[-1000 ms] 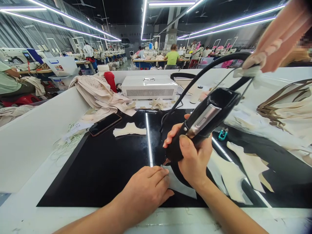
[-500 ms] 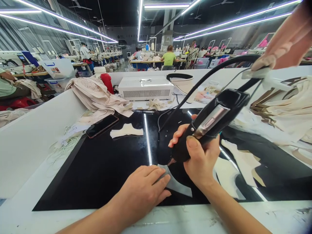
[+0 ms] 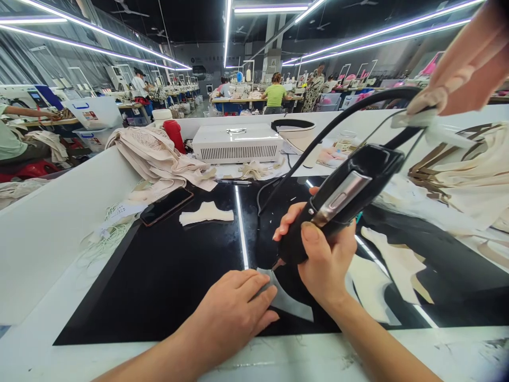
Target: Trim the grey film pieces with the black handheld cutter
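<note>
My right hand [image 3: 328, 254] is wrapped round a thick black handheld tool [image 3: 342, 196] with a metal strip; its narrow tip points down at a grey curved piece [image 3: 288, 301] on the black sheet [image 3: 167, 286]. Lying flat on the left part of that piece, my left hand [image 3: 234, 300] has its fingers slightly apart. From the tool's upper end a black cable [image 3: 322, 135] arches away to the left. Cream cut pieces [image 3: 369, 286] lie right of my right hand, and another cream piece [image 3: 207, 213] rests at the upper left.
A phone [image 3: 167, 206] lies near beige fabric [image 3: 155, 154]. Behind the sheet stands a white vented box [image 3: 237, 143], beside a round container [image 3: 296, 139]. More fabric [image 3: 473, 175] is at right. White low walls edge the table; people work farther off.
The black tool and my right hand have shifted slightly left. My left hand and the grey piece look unmoved. In the background at far left, a person's arm has reached out.
</note>
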Demonstrator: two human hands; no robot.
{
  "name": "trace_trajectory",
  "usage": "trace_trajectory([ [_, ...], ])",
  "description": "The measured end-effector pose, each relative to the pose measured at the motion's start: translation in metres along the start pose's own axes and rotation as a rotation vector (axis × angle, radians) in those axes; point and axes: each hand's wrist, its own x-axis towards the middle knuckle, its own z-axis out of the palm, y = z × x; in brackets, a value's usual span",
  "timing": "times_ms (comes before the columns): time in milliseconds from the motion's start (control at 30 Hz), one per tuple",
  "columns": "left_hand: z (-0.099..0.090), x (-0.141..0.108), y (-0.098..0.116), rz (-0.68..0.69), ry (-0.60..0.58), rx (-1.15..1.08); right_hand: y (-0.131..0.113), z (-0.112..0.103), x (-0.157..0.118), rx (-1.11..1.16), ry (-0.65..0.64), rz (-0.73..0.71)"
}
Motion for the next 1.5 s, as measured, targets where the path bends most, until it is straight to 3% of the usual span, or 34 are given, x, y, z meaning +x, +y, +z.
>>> trace_trajectory([
  [233,0.002,-0.002,-0.001,-0.008,-0.041,0.019,-0.004,0.000,0.004,-0.041,0.017,0.015],
  [667,-0.004,-0.001,-0.003,0.012,-0.051,0.011,-0.054,-0.035,-0.021,-0.072,-0.006,0.017],
  [1300,-0.007,0.001,-0.004,0.020,-0.040,0.002,-0.051,-0.039,-0.027,-0.080,-0.010,0.036],
  [1500,-0.007,0.002,-0.004,0.024,-0.036,0.003,-0.058,-0.039,-0.027,-0.049,0.040,0.038],
])
